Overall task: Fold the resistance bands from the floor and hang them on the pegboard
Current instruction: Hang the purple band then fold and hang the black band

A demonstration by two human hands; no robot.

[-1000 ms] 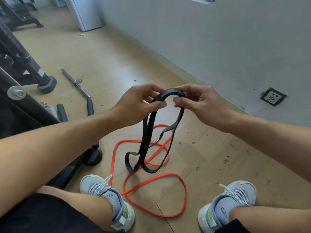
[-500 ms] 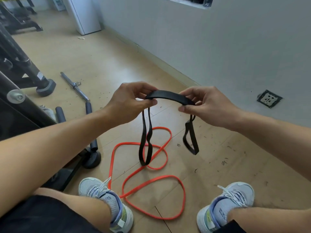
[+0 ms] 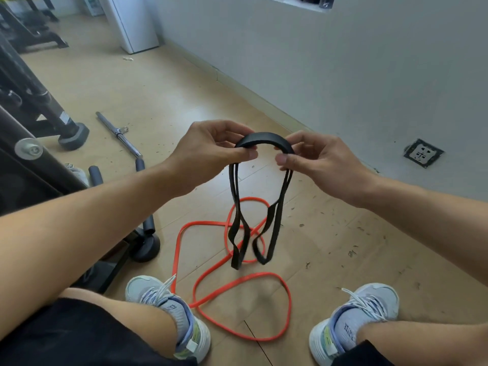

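Folding step in hand. Left hand (image 3: 211, 151) and right hand (image 3: 314, 157) each pinch black band (image 3: 264, 137), arched between them, doubled loops dangling above orange band (image 3: 237, 283) on floor (image 3: 343, 247). Next: gather loops together, likely; pegboard unseen.

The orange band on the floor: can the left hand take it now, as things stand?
Probably not yet. The left hand and the right hand both pinch the black band, so neither is free, though nothing covers the orange band between the shoes.
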